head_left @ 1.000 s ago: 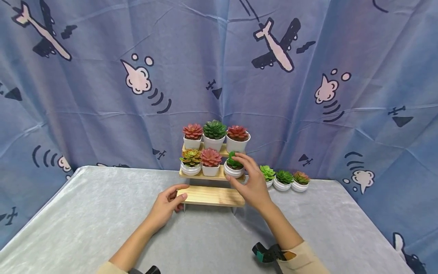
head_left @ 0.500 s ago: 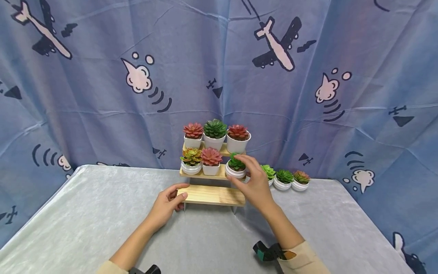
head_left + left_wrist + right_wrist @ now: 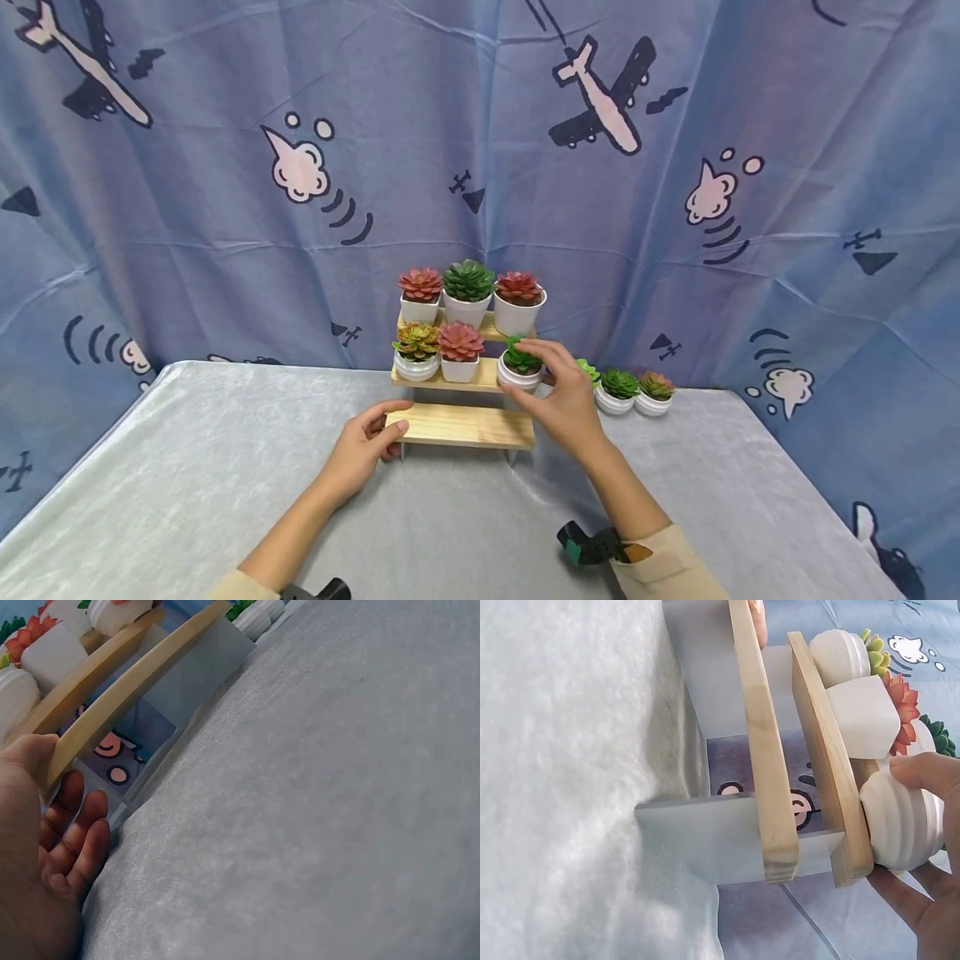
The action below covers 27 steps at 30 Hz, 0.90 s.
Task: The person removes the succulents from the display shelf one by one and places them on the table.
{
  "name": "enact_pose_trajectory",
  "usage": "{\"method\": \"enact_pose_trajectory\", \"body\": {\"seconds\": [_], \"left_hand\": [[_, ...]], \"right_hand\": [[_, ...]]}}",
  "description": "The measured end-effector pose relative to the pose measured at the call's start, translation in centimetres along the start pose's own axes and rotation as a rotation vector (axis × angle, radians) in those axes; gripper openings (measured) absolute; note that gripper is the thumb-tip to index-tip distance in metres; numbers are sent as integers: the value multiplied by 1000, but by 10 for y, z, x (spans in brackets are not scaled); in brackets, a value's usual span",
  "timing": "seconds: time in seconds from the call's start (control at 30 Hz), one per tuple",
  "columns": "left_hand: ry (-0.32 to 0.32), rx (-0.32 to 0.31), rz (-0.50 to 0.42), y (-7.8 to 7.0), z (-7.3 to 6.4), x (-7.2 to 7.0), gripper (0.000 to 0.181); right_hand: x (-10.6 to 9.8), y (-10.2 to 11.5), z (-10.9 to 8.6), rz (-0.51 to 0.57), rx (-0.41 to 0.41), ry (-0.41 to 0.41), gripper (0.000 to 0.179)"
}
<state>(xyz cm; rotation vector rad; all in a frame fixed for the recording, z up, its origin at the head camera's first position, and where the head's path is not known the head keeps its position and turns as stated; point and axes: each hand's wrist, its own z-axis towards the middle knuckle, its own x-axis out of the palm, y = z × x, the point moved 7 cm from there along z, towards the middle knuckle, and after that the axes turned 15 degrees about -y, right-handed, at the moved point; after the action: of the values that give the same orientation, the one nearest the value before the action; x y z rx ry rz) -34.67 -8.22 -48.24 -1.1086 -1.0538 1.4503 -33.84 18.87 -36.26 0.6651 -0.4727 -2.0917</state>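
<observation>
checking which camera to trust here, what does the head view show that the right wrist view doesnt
Only the head view shows the stand's top shelf with three pots, the pots on the table, the airplane curtain and the left hand.

Only the right wrist view shows the stand's grey side panel under the shelves.

Both show the right hand gripping the ribbed white pot on the middle shelf.
</observation>
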Motion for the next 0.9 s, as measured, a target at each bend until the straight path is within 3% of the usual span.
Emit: {"method": "enact_pose_trajectory", "body": {"seconds": [0.4,0.7,0.9], "left_hand": [[-22,-19,8,2,0,0,35],[-8,-3,24,1,0,-2,36],[-9,-4,22,0,0,-1,36]], "right_hand": [[-14,-6,-1,-23,22,-18,56],[-44,-28,-16,-4,158,-123,54],[-54,-41,-28,-68,87,-127,55]]}}
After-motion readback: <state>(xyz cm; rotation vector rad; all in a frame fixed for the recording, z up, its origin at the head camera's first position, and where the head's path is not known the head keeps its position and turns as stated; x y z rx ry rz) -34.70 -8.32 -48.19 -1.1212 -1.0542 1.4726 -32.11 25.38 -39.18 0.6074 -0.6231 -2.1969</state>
